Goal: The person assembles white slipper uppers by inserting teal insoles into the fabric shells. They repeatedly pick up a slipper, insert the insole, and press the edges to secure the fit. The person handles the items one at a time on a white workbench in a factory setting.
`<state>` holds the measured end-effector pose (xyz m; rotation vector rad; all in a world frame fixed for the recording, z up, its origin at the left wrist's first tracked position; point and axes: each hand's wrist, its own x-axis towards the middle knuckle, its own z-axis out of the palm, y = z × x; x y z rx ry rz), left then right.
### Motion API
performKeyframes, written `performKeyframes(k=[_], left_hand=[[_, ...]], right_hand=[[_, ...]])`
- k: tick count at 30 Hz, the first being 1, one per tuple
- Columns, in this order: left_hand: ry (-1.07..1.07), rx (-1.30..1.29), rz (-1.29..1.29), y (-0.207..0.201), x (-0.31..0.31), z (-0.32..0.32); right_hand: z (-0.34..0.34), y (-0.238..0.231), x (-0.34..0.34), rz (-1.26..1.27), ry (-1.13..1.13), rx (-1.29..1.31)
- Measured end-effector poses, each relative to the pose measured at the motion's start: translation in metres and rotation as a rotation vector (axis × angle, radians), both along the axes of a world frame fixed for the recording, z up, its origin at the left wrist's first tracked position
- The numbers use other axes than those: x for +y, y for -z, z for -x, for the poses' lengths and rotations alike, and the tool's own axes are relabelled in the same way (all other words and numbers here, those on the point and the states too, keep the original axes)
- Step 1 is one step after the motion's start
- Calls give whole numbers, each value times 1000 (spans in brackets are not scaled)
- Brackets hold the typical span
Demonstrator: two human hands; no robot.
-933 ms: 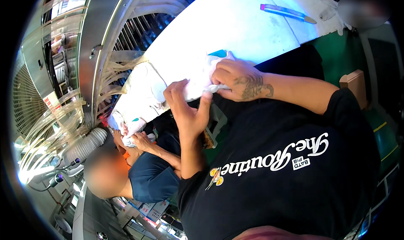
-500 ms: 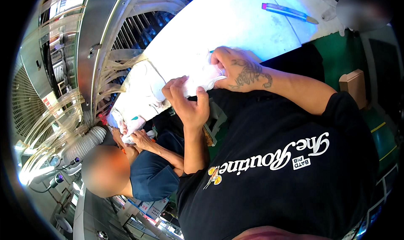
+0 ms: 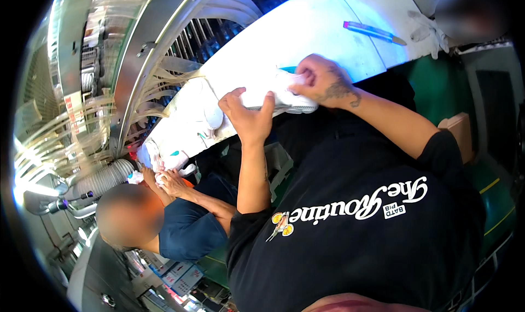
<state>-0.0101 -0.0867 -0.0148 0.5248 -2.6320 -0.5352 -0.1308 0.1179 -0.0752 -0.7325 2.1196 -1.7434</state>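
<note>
A white shoe (image 3: 284, 93) with a grey-edged sole lies on its side on the white bench. A patch of teal shows behind it. My left hand (image 3: 249, 115) grips one end, with the thumb and fingers apart around it. At the other end my right hand (image 3: 326, 83) is closed, its thumb and forefinger pinching the upper near the opening. Bright light washes out much of the shoe's detail. Left of my left hand, another white shoe (image 3: 212, 114) rests on the bench.
A blue brush (image 3: 374, 32) lies at the back right of the bench, near a grey-white glove (image 3: 429, 32). At the left, a co-worker's hands (image 3: 172, 182) handle a white shoe with teal (image 3: 174, 160). Clear curved strips (image 3: 158, 90) hang beside a metal machine along the far side.
The shoe has been turned so its sole edge and the teal patch now show. My right hand has shifted right and closed more tightly. My left hand stays on the shoe.
</note>
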Motion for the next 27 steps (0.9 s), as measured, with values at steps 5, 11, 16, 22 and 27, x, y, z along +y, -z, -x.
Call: performKeyframes(k=[5, 11, 16, 22, 27], left_hand=[[-25, 225, -1359, 34, -10, -5], [307, -28, -1354, -10, 33, 31], [497, -59, -860, -41, 65, 20], [579, 179, 63, 9, 41, -19], [600, 53, 238, -34, 49, -11]], right_hand=[[18, -9, 26, 308, 25, -62], [46, -90, 17, 306, -119, 709], [61, -92, 6, -33, -136, 116], [90, -80, -16, -7, -123, 36], [81, -87, -34, -25, -156, 77]])
